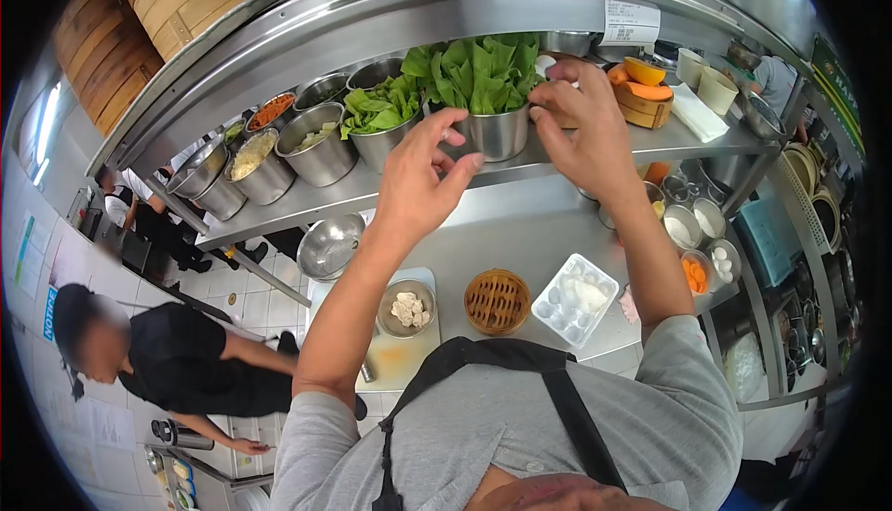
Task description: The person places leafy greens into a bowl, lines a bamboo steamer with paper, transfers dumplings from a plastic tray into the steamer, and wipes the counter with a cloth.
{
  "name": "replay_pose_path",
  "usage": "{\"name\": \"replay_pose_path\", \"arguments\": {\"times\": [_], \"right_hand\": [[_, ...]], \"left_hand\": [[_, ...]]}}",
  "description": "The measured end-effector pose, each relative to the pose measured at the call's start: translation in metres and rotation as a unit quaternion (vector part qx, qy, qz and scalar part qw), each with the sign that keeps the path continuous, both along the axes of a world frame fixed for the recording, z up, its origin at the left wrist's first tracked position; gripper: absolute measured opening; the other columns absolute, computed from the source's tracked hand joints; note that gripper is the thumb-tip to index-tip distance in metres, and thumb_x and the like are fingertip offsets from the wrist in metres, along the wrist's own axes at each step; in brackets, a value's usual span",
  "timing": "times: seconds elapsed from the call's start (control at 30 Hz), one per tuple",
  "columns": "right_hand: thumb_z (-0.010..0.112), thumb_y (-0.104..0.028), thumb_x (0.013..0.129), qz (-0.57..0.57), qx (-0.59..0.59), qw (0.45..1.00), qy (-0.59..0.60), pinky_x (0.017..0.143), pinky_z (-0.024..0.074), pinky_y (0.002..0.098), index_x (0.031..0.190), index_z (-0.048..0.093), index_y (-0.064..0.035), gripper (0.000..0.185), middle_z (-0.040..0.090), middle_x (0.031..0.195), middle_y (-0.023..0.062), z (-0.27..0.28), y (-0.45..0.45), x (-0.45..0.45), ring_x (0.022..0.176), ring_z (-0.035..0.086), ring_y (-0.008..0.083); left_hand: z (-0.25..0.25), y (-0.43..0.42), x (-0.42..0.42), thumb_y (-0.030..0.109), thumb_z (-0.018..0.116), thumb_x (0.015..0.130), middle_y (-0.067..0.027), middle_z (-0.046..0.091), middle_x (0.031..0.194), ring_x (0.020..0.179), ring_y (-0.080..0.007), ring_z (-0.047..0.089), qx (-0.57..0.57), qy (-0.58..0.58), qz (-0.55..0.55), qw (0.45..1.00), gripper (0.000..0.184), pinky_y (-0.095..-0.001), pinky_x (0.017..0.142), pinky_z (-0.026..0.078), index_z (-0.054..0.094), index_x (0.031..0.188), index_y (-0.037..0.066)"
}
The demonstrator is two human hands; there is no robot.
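Both hands up at the shelf (372,169): left hand (423,176) half open, fingers curled, right hand (581,125) loosely open, neither visibly gripping anything, either side of the metal pot of leafy greens (483,79). Cut greens (383,107) crowd the left side, orange pieces (641,84) sit right. Below, on the tabletop (455,260), bamboo steamer (497,302), white tray (575,300).

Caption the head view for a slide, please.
Left hand and right hand raised on either side of a steel pot of leafy greens on a kitchen shelf.
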State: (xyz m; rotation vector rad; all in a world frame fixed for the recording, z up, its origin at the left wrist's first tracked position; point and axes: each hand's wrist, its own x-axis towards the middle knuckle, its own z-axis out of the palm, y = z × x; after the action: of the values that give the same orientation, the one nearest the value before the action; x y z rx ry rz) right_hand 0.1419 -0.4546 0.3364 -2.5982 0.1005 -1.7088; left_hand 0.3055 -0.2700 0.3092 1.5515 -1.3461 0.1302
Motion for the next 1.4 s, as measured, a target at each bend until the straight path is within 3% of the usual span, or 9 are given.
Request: {"name": "replay_pose_path", "arguments": {"times": [0.17,0.4,0.5,0.7,0.83,1.03,1.27,1.37,1.4], "right_hand": [[0.082,-0.031,0.085,-0.017,0.099,0.995,-0.007,0.077,0.0553,0.0463,0.089,0.074,-0.0013,0.031,0.069,0.087,0.016,0.0,0.017,0.03,0.087,0.067,0.0376],[0.079,-0.029,0.085,-0.053,0.16,0.985,-0.03,0.068,0.0533,0.0487,0.076,0.068,-0.0002,0.032,0.067,0.082,0.0171,0.004,0.021,0.062,0.079,0.067,0.0374],[0.077,-0.028,0.084,-0.001,0.239,0.971,-0.017,0.067,0.0539,0.0491,0.079,0.07,0.0005,0.03,0.069,0.084,0.0182,0.007,0.015,0.063,0.079,0.068,0.0377],[0.075,-0.027,0.083,-0.116,0.149,0.982,0.009,0.07,0.0565,0.0492,0.078,0.073,0.0023,0.03,0.071,0.081,0.0207,0.01,0.028,0.068,0.078,0.071,0.0395],[0.077,-0.029,0.083,-0.114,0.141,0.983,-0.025,0.071,0.0564,0.0507,0.075,0.071,0.0036,0.034,0.07,0.08,0.0232,0.008,0.019,0.081,0.075,0.07,0.041],[0.079,-0.029,0.084,-0.022,0.327,0.945,0.009,0.068,0.0541,0.0493,0.074,0.069,0.0054,0.038,0.068,0.071,0.026,0.013,0.008,0.071,0.069,0.068,0.0429],[0.078,-0.026,0.084,-0.003,0.291,0.956,-0.05,0.066,0.0531,0.0477,0.076,0.071,0.0064,0.035,0.068,0.07,0.0253,0.007,0.003,0.075,0.067,0.068,0.042],[0.078,-0.024,0.085,0.014,0.33,0.942,-0.054,0.065,0.0529,0.0455,0.082,0.074,0.0076,0.032,0.07,0.072,0.0248,0.012,0.006,0.072,0.066,0.069,0.0392],[0.078,-0.023,0.086,0.033,0.345,0.936,-0.06,0.063,0.0513,0.0395,0.087,0.075,0.0072,0.03,0.071,0.071,0.0179,0.012,0.005,0.072,0.064,0.066,0.0261]], "left_hand": [[0.002,-0.028,0.007,0.009,0.079,0.091,-0.0058,0.068,0.089,0.067,-0.009,0.063,0.027,-0.026,0.015,0.999,0.039,-0.026,0.065,0.053,0.062,0.125,0.002],[-0.004,-0.044,0.008,0.012,0.074,0.097,-0.0061,0.069,0.082,0.066,-0.0124,0.065,-0.045,-0.025,-0.001,0.999,0.023,-0.0282,0.066,0.054,0.062,0.114,0.002],[-0.002,-0.046,0.008,0.013,0.072,0.098,-0.0162,0.07,0.081,0.066,-0.0278,0.067,-0.061,-0.028,0.032,0.997,0.018,-0.0369,0.064,0.054,0.062,0.105,0.001],[-0.015,-0.056,0.016,0.011,0.071,0.097,-0.0174,0.071,0.084,0.069,-0.0291,0.069,-0.107,0.0,0.01,0.994,0.016,-0.0379,0.064,0.054,0.062,0.105,0.0],[-0.004,-0.054,0.015,0.01,0.071,0.096,-0.0185,0.071,0.082,0.068,-0.0319,0.07,-0.096,-0.023,0.008,0.995,0.015,-0.0403,0.064,0.054,0.062,0.103,0.0],[0.013,-0.045,0.003,0.012,0.07,0.095,-0.0189,0.069,0.072,0.065,-0.0377,0.069,-0.023,-0.059,0.053,0.997,0.014,-0.0454,0.064,0.054,0.064,0.097,0.0],[0.022,-0.044,-0.001,0.011,0.069,0.095,-0.0214,0.068,0.07,0.067,-0.0413,0.07,0.001,-0.07,0.046,0.996,0.014,-0.0486,0.065,0.054,0.063,0.094,-0.001],[0.022,-0.045,-0.001,0.012,0.069,0.096,-0.0195,0.068,0.07,0.066,-0.0367,0.069,0.014,-0.083,0.05,0.995,0.015,-0.0456,0.064,0.053,0.063,0.095,-0.001],[0.022,-0.045,-0.001,0.013,0.07,0.097,-0.0173,0.068,0.071,0.064,-0.0316,0.069,0.018,-0.095,0.055,0.994,0.016,-0.0419,0.063,0.052,0.064,0.096,-0.001]]}}
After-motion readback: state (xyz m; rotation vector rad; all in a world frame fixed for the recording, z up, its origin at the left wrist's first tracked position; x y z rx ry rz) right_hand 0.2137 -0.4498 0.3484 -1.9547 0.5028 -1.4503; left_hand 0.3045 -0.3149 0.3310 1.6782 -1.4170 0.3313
